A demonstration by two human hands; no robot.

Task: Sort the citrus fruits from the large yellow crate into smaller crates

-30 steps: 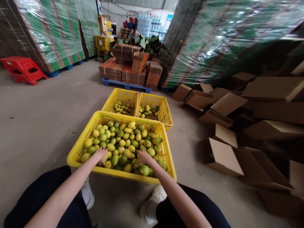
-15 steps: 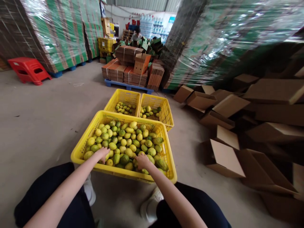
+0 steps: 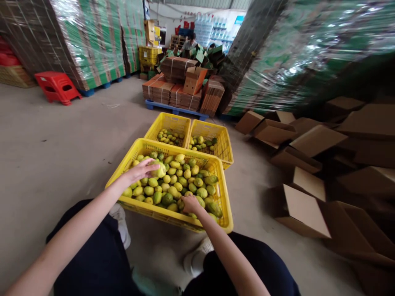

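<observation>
My left hand (image 3: 145,169) is closed round a yellow-green lemon (image 3: 159,170), lifted just above the others. Below it a large yellow crate (image 3: 226,197) holds a layer of lemons, some yellow and some green. My right hand (image 3: 190,204) is down among the lemons near the crate's front right part, its fingers curled. What lies under those fingertips is hidden by the hand.
Two smaller yellow crates (image 3: 228,150) with some lemons stand behind the large one. Open cardboard boxes (image 3: 304,209) lie on the right. A blue pallet (image 3: 175,110) bears flattened cartons. A red stool (image 3: 57,87) stands left, near wrapped stacks (image 3: 98,45). A person (image 3: 189,43) is far back.
My left hand has risen from the front left of the crate, moving forward and right with a lemon in it. My right hand stays low among the lemons. The view has shifted slightly left.
</observation>
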